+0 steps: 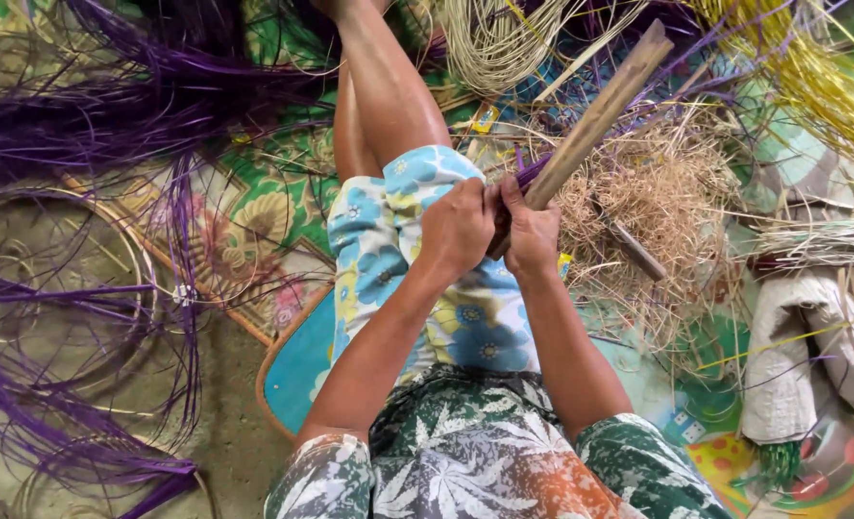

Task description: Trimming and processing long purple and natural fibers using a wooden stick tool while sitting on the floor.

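Patterned floor mats [254, 207] are strewn with purple strips [72, 125] and straw-coloured shavings [658, 192]. A wooden stick [600, 115] is braced over the knee, clamped by the right hand [531, 231]; the left hand [458, 229] is closed beside it, seemingly pinning purple strands.

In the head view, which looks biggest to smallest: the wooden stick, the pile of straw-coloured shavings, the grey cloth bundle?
1. Pile of straw-coloured shavings
2. Wooden stick
3. Grey cloth bundle
Stick and bundle look close; the stick is nearer the camera, so that order is unsure.

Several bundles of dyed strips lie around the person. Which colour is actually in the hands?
The purple strips, pinched between left hand and right hand against the long wooden stick. The yellow strips lie untouched at upper right.
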